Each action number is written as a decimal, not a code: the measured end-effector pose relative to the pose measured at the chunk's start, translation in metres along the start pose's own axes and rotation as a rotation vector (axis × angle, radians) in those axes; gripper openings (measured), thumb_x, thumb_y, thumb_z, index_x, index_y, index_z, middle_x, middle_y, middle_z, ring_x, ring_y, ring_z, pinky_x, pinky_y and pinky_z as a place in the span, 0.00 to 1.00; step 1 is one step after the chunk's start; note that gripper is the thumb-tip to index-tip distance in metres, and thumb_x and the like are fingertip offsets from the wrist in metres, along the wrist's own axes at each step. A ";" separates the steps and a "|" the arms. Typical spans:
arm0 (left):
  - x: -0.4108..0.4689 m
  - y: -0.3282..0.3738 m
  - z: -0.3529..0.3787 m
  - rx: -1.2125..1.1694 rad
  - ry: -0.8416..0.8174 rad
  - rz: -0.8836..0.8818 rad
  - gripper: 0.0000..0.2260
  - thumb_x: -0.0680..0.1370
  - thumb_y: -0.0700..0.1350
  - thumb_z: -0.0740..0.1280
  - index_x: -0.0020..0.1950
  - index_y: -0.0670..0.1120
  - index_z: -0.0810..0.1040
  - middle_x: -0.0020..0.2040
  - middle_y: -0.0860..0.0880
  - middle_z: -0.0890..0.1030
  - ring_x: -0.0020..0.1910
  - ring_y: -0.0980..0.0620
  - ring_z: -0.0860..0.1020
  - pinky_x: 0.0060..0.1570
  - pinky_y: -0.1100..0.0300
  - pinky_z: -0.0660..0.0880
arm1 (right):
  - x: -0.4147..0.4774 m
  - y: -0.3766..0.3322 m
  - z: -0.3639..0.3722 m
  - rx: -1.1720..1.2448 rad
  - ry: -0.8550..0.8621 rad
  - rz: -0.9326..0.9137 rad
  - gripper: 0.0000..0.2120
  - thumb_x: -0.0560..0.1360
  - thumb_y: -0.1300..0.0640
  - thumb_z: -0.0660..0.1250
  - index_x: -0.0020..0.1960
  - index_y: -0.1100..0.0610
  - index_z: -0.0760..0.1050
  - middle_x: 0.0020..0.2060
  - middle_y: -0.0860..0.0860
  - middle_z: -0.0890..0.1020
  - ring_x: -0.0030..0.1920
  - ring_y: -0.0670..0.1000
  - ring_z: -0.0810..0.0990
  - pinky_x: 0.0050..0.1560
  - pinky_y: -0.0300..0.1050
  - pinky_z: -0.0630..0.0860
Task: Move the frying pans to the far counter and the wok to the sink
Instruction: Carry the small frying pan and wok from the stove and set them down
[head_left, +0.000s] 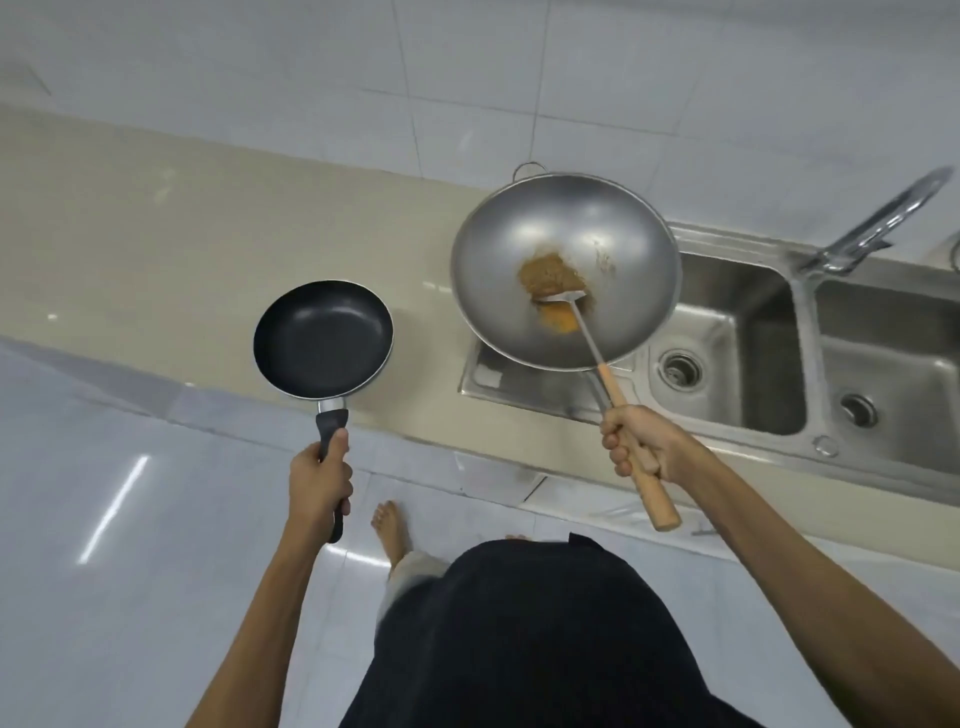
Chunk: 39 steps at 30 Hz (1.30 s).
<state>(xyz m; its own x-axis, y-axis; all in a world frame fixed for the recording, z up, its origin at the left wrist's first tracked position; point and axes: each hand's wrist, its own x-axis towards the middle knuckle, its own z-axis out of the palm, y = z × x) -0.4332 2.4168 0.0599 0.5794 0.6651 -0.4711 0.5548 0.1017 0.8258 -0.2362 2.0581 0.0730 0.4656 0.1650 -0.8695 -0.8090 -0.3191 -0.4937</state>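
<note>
My left hand (319, 480) grips the black handle of a small black non-stick frying pan (322, 338), held level over the front edge of the beige counter (156, 234). My right hand (641, 449) is closed on the wooden handle of a large steel wok (566, 270). The wok hangs above the left rim of the steel double sink (753, 343). Brown food residue and a metal spatula (566, 301) lie inside the wok.
A chrome tap (878, 223) rises behind the sink's divider. White tiled wall runs behind the counter. Glossy floor tiles lie below, with my bare foot (387, 525) near the counter base.
</note>
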 end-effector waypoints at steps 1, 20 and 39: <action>0.017 0.006 -0.005 0.007 -0.026 0.006 0.14 0.82 0.52 0.63 0.47 0.41 0.73 0.28 0.47 0.67 0.22 0.52 0.64 0.20 0.62 0.66 | 0.002 -0.002 0.008 0.020 0.011 -0.010 0.05 0.71 0.64 0.62 0.42 0.56 0.67 0.25 0.50 0.72 0.20 0.47 0.67 0.20 0.39 0.67; 0.203 0.056 -0.095 0.187 -0.271 0.050 0.16 0.82 0.54 0.64 0.43 0.43 0.72 0.27 0.48 0.67 0.19 0.54 0.64 0.18 0.62 0.65 | 0.016 -0.023 0.099 0.359 0.160 -0.018 0.07 0.72 0.64 0.63 0.42 0.55 0.66 0.28 0.51 0.73 0.23 0.47 0.69 0.23 0.40 0.70; 0.234 0.079 -0.086 0.249 -0.274 0.036 0.15 0.82 0.52 0.64 0.45 0.41 0.74 0.29 0.47 0.67 0.20 0.54 0.64 0.18 0.62 0.65 | 0.052 -0.049 0.094 0.359 0.168 0.000 0.07 0.75 0.64 0.60 0.40 0.55 0.68 0.27 0.50 0.72 0.21 0.46 0.68 0.21 0.38 0.68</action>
<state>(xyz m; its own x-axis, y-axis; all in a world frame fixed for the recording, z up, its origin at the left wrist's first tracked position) -0.3053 2.6437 0.0415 0.7205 0.4387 -0.5370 0.6403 -0.1238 0.7581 -0.2061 2.1701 0.0503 0.4935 0.0001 -0.8697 -0.8693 0.0319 -0.4933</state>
